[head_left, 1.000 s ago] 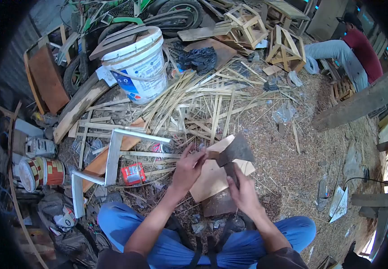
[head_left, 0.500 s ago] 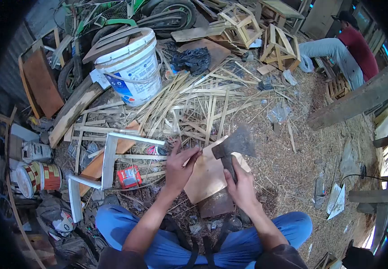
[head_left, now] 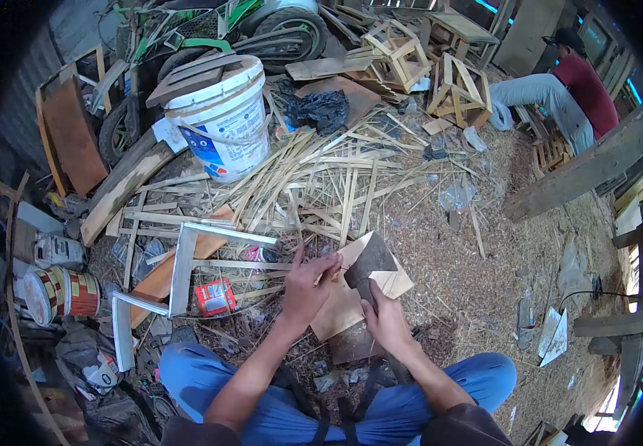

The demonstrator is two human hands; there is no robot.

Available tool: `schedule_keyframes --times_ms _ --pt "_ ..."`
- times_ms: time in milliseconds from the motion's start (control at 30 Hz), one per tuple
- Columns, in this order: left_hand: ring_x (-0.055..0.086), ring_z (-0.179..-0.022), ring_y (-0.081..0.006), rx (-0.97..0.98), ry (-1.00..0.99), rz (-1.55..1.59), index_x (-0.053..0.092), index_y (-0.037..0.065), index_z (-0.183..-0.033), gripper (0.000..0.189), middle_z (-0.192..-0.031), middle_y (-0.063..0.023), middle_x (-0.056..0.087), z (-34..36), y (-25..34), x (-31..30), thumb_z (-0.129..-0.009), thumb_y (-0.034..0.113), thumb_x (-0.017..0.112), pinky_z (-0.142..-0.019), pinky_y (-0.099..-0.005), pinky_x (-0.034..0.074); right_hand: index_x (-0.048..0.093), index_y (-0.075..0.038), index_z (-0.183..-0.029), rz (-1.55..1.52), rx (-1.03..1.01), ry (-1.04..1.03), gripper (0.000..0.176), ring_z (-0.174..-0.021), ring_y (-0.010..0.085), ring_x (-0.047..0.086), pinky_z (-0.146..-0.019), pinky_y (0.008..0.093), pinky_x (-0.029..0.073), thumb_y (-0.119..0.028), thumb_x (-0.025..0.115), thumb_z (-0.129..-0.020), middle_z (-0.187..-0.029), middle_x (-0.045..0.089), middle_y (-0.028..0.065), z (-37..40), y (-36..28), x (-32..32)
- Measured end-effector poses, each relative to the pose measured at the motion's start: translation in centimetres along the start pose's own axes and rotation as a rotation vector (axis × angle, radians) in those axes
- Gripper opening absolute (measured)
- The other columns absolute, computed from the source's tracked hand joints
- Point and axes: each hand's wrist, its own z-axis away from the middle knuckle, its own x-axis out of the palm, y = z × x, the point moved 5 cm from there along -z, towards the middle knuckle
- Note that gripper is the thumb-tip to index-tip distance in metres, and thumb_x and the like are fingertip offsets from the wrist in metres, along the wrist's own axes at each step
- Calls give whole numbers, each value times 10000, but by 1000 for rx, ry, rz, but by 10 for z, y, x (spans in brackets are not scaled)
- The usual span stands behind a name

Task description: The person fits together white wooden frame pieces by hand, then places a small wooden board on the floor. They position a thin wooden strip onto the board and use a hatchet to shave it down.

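My right hand [head_left: 382, 321] grips the handle of a hatchet [head_left: 366, 264] whose dark blade rests down on a light wooden board [head_left: 347, 301] lying on a block in front of my knees. My left hand [head_left: 308, 286] pinches a thin wood sliver against the board, right beside the blade's left edge. A heap of split bamboo strips [head_left: 329, 178] spreads on the ground just beyond the board.
A white plastic bucket [head_left: 221, 119] stands at the back left. A metal angle frame [head_left: 180, 275], a red packet [head_left: 214, 296] and a tin can [head_left: 61, 290] lie left. Wooden stools [head_left: 459, 89] and a seated person [head_left: 570, 82] are at the back right. A beam [head_left: 582, 175] lies right.
The hatchet was raised half a second ago and has come down onto the board. My left hand has closed in on the sliver next to the blade.
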Motion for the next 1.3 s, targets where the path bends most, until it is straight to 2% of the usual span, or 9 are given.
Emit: schedule_keyframes --times_ms 167,300,400,533,767,833,1000,1233,1300 --pt "752 -928 -255 7 -32 -45 753 64 -1028 134 -1001 -103 776 1 4 -2 -897 60 725 -1170 -552 372 470 145 -1404 -28 143 62 511 -857 419 724 -776 426 554 -97 609 -975 -923 663 356 -14 -44 -44" --pt "752 -896 -257 24 16 -57 756 66 -1044 145 -991 -102 777 8 -1 -7 -902 69 725 -1165 -547 381 489 101 -1402 -39 21 365 471 -930 503 686 -802 483 573 -119 580 -996 -1099 668 351 -2 -50 -45" --pt "753 -872 -261 10 35 -58 759 58 -1039 136 -983 -113 775 7 3 -5 -909 84 727 -1167 -548 379 538 93 -1338 37 147 -81 413 -936 514 671 -848 540 552 -86 584 -968 -1079 665 347 -4 -36 -18" --pt "753 -859 -265 -9 47 -70 761 47 -1019 122 -978 -128 772 2 2 -13 -919 106 726 -1174 -548 370 541 57 -1349 -27 -62 31 424 -967 534 648 -821 542 532 -121 595 -967 -982 662 365 7 1 16" --pt "750 -813 -240 -40 98 34 761 22 -1012 130 -873 -117 771 2 -9 -16 -918 107 733 -1195 -517 347 547 42 -1353 46 63 73 437 -836 499 676 -762 537 540 -187 598 -985 -898 681 330 -21 8 -14" --pt "707 -748 -182 -440 156 183 751 -23 -1052 181 -841 -119 757 4 -30 -25 -933 109 718 -1208 -475 344 556 34 -1340 91 102 36 435 -862 492 677 -770 539 540 -208 603 -981 -932 687 317 -22 30 -6" --pt "659 -776 -127 -475 55 148 739 -26 -1143 261 -920 -106 747 22 -53 -9 -975 169 701 -740 -274 520 559 22 -1313 234 110 -131 426 -943 454 685 -796 518 549 -221 617 -969 -1067 695 276 -29 72 19" --pt "690 -817 -190 -535 -31 138 655 -19 -1262 327 -899 -141 714 25 -93 18 -980 147 673 -739 -293 533 581 -58 -1339 436 229 -175 495 -1089 375 653 -857 484 544 -222 716 -892 -1191 656 201 -32 88 25" --pt "679 -1019 -273 -586 -99 211 633 28 -1290 360 -1070 -165 688 36 -104 26 -971 190 672 -937 -411 512 568 -72 -1342 601 118 -69 499 -1148 378 599 -931 504 497 -244 704 -894 -1286 581 221 -26 86 29"
